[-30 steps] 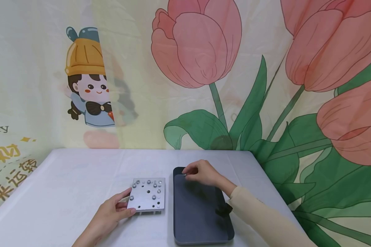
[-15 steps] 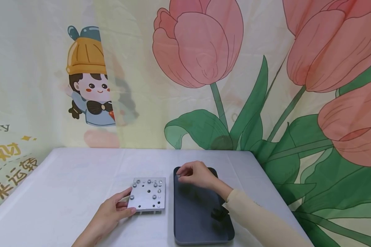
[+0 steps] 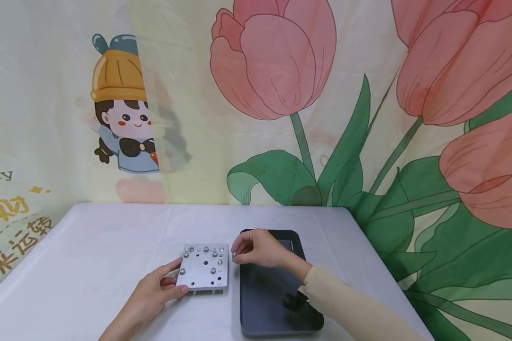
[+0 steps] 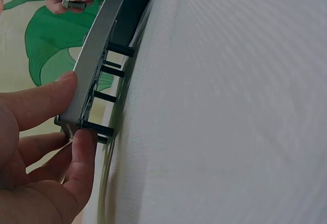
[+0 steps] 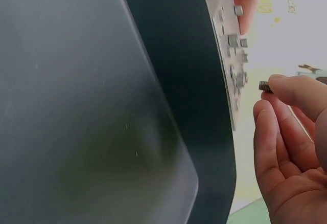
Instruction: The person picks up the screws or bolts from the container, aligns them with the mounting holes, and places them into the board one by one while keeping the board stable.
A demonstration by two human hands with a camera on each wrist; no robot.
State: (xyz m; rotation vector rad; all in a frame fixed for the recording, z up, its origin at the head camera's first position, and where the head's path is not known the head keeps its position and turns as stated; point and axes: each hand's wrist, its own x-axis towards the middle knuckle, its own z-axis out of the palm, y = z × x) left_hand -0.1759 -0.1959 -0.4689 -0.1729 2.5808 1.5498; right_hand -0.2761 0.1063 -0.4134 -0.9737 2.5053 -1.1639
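Observation:
A square silver metal plate (image 3: 198,277) carries several socket-head screws and several bare holes. My left hand (image 3: 147,296) grips it at its left edge, thumb at the near corner. Threaded screw shanks (image 4: 105,96) stick out of its underside in the left wrist view. Just right of the plate, my right hand (image 3: 262,248) pinches a small screw (image 3: 234,254) between thumb and fingers. In the right wrist view the threaded end of that screw (image 5: 264,86) points toward the plate (image 5: 225,55), apart from it.
A dark shallow tray (image 3: 260,303) lies right of the plate, partly under my right arm. A thin shiny metal piece (image 3: 291,245) lies near its far right corner. White cloth (image 3: 89,265) covers the table, and a printed tulip backdrop (image 3: 269,61) hangs behind.
My right hand has moved left from over the tray's far end toward the plate, carrying the screw, which now shows clearly. The left hand and plate have stayed in place.

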